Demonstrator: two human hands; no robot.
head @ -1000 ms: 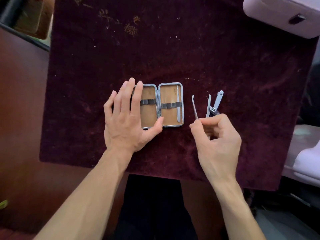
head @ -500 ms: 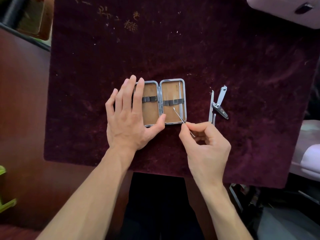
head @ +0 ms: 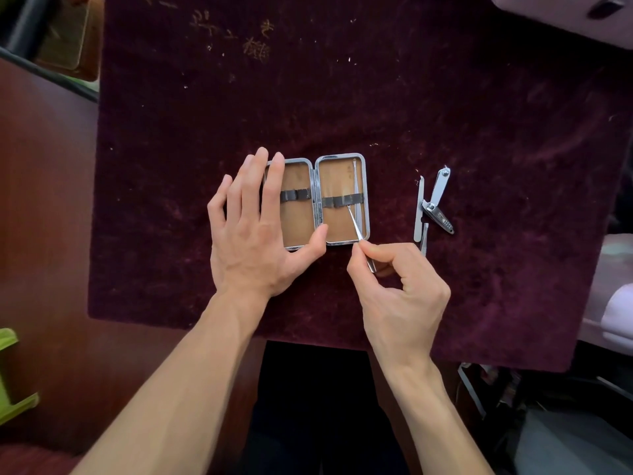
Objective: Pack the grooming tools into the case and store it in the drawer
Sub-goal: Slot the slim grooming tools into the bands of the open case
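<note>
Slim tool at the open case
Right hand point(head: 400, 296) pinches a thin metal tool point(head: 358, 228), tip over the case's point(head: 339, 243) right half; left hand point(head: 253, 234) lies flat, open, on its left half.

maroon velvet cloth point(head: 445, 97) under open case point(head: 340, 240), nail clipper point(head: 437, 204)

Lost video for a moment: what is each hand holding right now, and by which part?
Right hand pinches a thin metal tool near its rear end, tip at the case's right strap. Left hand grips nothing; it lies flat on the case's left half.
</note>
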